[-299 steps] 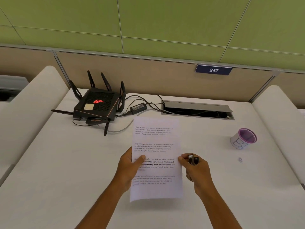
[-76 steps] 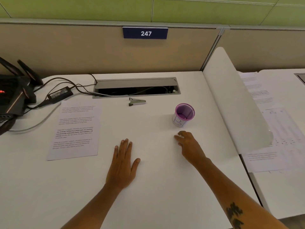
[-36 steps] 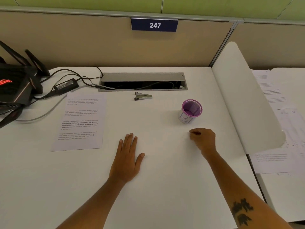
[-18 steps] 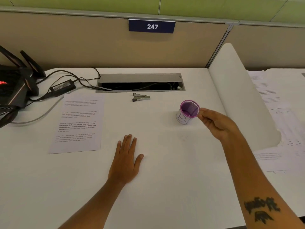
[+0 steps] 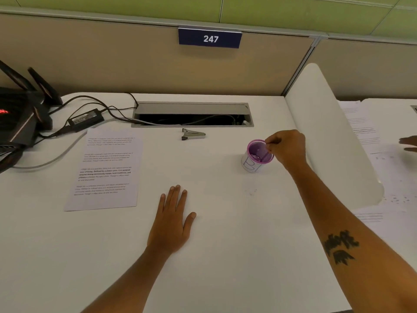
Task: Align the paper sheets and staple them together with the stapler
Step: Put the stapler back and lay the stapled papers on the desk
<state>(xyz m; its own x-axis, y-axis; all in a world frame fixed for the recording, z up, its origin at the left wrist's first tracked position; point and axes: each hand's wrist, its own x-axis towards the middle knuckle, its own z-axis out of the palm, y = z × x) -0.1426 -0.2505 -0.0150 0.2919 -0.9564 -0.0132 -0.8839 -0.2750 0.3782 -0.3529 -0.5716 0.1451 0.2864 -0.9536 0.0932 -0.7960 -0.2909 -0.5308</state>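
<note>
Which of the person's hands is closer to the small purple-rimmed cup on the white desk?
The right hand: its pinched fingertips are over the small purple-rimmed cup. The left hand lies flat on the desk, well away from it and nearer the person.

Printed sheets [image 5: 103, 170] flat, stapler [image 5: 193, 134] apart.

White desk [image 5: 225, 256]: paper sheets [image 5: 106, 170], stapler [image 5: 193, 134], cup [image 5: 257, 156].

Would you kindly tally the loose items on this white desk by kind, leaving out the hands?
Printed white paper sheets: 1
Small metal stapler: 1
Purple-rimmed cup: 1
Black router: 1
Black power adapter: 1
Total: 5
</note>
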